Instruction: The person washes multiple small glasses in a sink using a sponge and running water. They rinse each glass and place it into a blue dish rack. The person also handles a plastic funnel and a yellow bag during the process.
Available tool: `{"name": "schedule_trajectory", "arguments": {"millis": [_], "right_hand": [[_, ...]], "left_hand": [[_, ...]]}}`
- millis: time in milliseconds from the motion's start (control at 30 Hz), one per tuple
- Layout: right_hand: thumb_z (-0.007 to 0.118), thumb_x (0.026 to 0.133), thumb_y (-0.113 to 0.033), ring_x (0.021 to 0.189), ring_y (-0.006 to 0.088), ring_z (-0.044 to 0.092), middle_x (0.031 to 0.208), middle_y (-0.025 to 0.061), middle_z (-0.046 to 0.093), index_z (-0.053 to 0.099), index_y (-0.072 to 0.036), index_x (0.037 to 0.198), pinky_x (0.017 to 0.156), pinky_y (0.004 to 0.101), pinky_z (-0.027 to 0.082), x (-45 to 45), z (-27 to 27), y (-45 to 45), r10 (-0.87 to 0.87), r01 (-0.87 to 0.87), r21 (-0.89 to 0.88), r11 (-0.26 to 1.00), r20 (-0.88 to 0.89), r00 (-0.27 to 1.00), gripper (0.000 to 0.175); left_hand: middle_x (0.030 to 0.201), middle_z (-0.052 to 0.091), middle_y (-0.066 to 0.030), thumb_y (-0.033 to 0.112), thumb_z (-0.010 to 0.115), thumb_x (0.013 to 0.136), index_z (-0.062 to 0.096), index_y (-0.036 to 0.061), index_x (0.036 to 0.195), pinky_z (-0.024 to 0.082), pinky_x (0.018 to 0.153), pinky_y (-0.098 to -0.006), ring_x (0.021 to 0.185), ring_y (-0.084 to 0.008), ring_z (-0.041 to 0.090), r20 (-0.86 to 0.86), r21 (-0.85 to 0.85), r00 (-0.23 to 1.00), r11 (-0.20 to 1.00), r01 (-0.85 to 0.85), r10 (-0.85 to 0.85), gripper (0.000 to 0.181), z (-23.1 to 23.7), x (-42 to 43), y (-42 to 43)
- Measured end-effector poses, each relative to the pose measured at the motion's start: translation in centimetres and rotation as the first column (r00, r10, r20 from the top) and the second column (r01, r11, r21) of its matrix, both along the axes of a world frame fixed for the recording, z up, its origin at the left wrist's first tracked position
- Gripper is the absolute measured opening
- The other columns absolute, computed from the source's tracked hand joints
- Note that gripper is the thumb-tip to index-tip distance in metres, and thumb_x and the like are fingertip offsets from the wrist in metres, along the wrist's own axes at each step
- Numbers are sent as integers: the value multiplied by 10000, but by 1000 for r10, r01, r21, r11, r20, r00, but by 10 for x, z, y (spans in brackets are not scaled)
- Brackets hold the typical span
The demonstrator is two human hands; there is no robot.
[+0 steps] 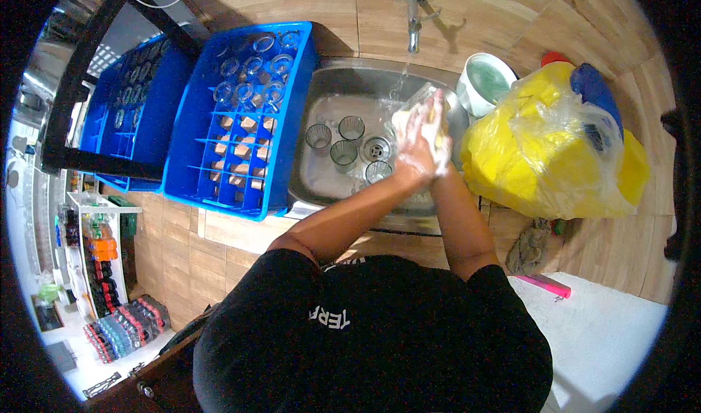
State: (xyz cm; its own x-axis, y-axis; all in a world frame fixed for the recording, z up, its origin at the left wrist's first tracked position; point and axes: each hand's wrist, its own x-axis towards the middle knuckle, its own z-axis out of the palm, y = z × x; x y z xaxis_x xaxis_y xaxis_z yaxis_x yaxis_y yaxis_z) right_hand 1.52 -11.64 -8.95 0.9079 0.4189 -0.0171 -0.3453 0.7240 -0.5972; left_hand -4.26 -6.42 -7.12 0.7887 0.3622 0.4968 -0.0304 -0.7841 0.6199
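Observation:
Over the right half of a steel sink (328, 103), my left hand (415, 147) and my right hand (442, 147) are pressed together, coated in white lather. Between them is a pale yellow soapy sponge (440, 120); whether a glass is also inside the grip is hidden by foam and fingers. Ribbed drinking glasses stand in the basin left of my hands, one glass (344, 154) near the drain (377, 149) and another glass (378, 171) close to my left forearm. Water runs from the tap (413, 38) just behind my hands.
Left of the sink stands a blue divided crate (186, 139) with several glasses in its far compartments. Another blue crate (131, 150) is beyond it. A white bucket (471, 92) of greenish liquid and a large yellow plastic bag (509, 155) crowd the right side.

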Motion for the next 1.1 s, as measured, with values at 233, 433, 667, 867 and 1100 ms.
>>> {"name": "schedule_trajectory", "arguments": {"millis": [233,433,667,867,1100], "right_hand": [[767,675,-53,960,173,596,1055,69,609,551,-12,1136,888,302,468,1,14,20,-393,507,-165,846,449,802,511],[879,545,-197,1000,232,593,1086,139,596,454,-5,1198,875,333,466,23,-16,18,-19,609,-546,575,735,678,802],[870,518,-93,1076,232,539,1118,143,574,435,-41,1214,925,348,427,73,-113,36,263,460,-827,323,546,796,822],[759,554,17,1193,319,465,1258,170,494,374,-75,1329,996,369,384,72,-128,49,401,347,-883,316,456,795,870],[721,598,27,1134,276,509,1256,174,487,339,-76,1351,937,354,429,41,-90,48,180,511,-828,231,553,814,851]], "left_hand": [[929,625,-145,186,482,868,581,54,1076,493,724,-469,835,-312,611,-255,-928,898,350,-125,-358,266,-32,26,59],[947,632,-182,267,378,939,576,6,1068,507,659,-488,817,-298,627,-583,-380,766,924,37,-271,352,-77,7,77],[1312,467,-253,360,423,919,525,-19,1242,192,1061,-597,1275,-483,318,-655,589,690,779,213,307,508,-103,-11,104],[1349,440,-230,168,499,859,541,-14,1218,359,1013,-448,1251,-386,414,-800,445,533,868,219,275,405,-125,-6,117],[1043,624,-210,118,552,796,615,43,1031,515,792,-397,933,-330,632,-734,291,642,957,-1,224,255,-63,-1,126]]}}
